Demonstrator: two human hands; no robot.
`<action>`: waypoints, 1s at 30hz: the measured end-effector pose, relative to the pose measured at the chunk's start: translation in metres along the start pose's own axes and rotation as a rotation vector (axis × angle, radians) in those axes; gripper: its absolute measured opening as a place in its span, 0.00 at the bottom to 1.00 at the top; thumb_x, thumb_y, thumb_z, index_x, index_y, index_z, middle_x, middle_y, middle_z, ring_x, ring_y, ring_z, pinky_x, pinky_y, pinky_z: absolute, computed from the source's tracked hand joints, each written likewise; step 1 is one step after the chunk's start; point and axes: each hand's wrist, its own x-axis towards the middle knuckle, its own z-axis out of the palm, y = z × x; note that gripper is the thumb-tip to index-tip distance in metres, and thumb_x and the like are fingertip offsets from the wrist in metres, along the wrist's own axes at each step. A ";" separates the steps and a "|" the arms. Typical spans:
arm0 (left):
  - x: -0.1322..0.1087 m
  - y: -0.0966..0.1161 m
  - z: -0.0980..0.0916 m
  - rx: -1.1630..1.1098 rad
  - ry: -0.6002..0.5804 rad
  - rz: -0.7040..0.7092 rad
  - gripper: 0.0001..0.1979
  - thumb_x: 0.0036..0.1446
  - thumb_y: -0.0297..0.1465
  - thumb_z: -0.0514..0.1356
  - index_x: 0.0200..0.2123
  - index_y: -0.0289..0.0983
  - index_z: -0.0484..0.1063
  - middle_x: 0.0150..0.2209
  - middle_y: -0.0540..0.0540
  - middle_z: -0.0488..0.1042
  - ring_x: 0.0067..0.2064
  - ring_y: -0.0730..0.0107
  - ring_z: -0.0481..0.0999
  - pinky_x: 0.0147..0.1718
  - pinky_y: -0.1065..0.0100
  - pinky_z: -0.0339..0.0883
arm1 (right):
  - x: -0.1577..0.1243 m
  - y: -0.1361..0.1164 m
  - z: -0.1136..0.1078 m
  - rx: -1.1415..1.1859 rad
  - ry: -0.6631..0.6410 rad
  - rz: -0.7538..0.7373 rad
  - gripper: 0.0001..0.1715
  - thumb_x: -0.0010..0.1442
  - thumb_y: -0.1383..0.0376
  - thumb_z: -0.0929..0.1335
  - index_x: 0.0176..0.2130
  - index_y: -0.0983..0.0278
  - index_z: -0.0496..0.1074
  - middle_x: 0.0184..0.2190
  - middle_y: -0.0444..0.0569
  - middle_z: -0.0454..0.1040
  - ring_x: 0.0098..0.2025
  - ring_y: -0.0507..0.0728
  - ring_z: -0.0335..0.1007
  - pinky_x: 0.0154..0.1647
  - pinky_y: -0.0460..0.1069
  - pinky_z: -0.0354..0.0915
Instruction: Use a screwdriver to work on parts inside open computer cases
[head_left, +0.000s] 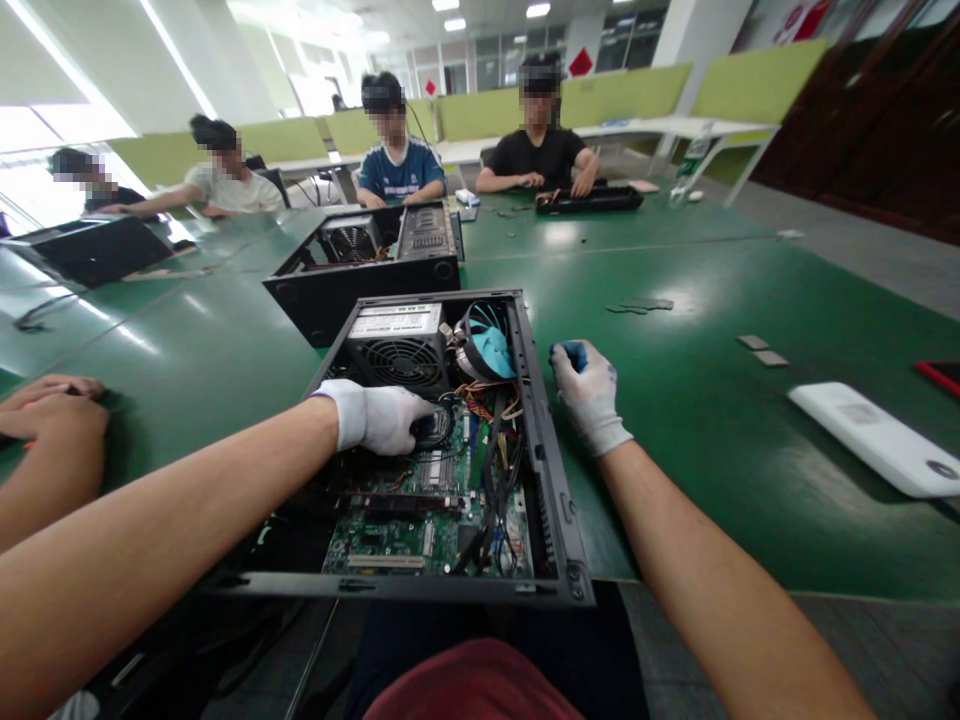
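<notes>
An open black computer case (544,470) lies on the green table in front of me, its motherboard, cables, power supply (395,340) and a blue fan (491,348) exposed. My left hand (382,417), in a white glove, reaches inside the case and rests on the parts below the power supply, fingers curled and pressed down. My right hand (590,392), also gloved, sits on the table just right of the case, closed around a small blue object (574,354).
A second open case (360,265) stands behind mine. Another person's bare hands (49,410) rest at the left edge. Several people sit at the far side. A white flat device (877,440) and small flat pieces (761,350) lie to the right.
</notes>
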 end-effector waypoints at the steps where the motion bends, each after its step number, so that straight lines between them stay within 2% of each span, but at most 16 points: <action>1: 0.000 -0.001 0.000 -0.026 -0.003 0.022 0.14 0.51 0.29 0.61 0.43 0.40 0.77 0.43 0.45 0.83 0.44 0.60 0.81 0.43 0.65 0.72 | 0.000 -0.001 0.000 -0.002 -0.002 0.002 0.20 0.61 0.49 0.65 0.30 0.61 0.72 0.25 0.45 0.73 0.30 0.57 0.67 0.35 0.51 0.60; 6: 0.001 -0.008 0.000 -0.064 -0.007 0.054 0.15 0.51 0.31 0.63 0.44 0.41 0.77 0.42 0.49 0.82 0.41 0.65 0.81 0.41 0.70 0.71 | -0.002 -0.002 0.000 -0.023 -0.012 0.008 0.20 0.61 0.49 0.65 0.30 0.61 0.71 0.26 0.46 0.74 0.31 0.57 0.67 0.36 0.51 0.60; 12: 0.002 -0.008 -0.002 0.059 0.044 -0.003 0.12 0.62 0.33 0.57 0.45 0.38 0.78 0.43 0.43 0.83 0.42 0.62 0.81 0.42 0.67 0.70 | -0.002 0.000 0.001 -0.016 -0.023 0.003 0.20 0.61 0.49 0.65 0.29 0.61 0.70 0.25 0.45 0.73 0.30 0.56 0.66 0.36 0.51 0.59; 17: -0.001 -0.001 -0.008 0.033 -0.041 -0.052 0.14 0.55 0.35 0.65 0.45 0.40 0.80 0.42 0.47 0.84 0.41 0.63 0.81 0.39 0.69 0.70 | -0.002 0.002 0.003 -0.011 -0.031 -0.008 0.20 0.62 0.49 0.65 0.29 0.61 0.70 0.25 0.45 0.72 0.30 0.56 0.65 0.36 0.50 0.59; 20: -0.001 0.001 -0.008 0.040 -0.066 -0.060 0.15 0.54 0.33 0.66 0.46 0.42 0.82 0.42 0.49 0.84 0.41 0.65 0.81 0.40 0.71 0.70 | -0.003 0.001 0.003 -0.018 -0.046 -0.011 0.20 0.62 0.49 0.65 0.29 0.61 0.70 0.25 0.45 0.72 0.30 0.56 0.65 0.36 0.50 0.59; 24: 0.004 -0.001 -0.004 0.012 -0.048 -0.070 0.18 0.50 0.35 0.68 0.47 0.47 0.82 0.41 0.51 0.84 0.43 0.65 0.82 0.44 0.71 0.71 | -0.004 -0.002 0.003 -0.033 -0.067 -0.011 0.20 0.62 0.49 0.64 0.29 0.60 0.69 0.25 0.45 0.72 0.29 0.56 0.64 0.35 0.50 0.58; 30: 0.005 -0.003 -0.001 -0.057 -0.013 -0.071 0.23 0.45 0.36 0.72 0.48 0.49 0.82 0.41 0.51 0.84 0.43 0.63 0.82 0.46 0.69 0.71 | -0.005 -0.002 0.002 -0.045 -0.071 -0.012 0.20 0.62 0.48 0.65 0.28 0.60 0.69 0.24 0.45 0.72 0.29 0.56 0.64 0.34 0.51 0.58</action>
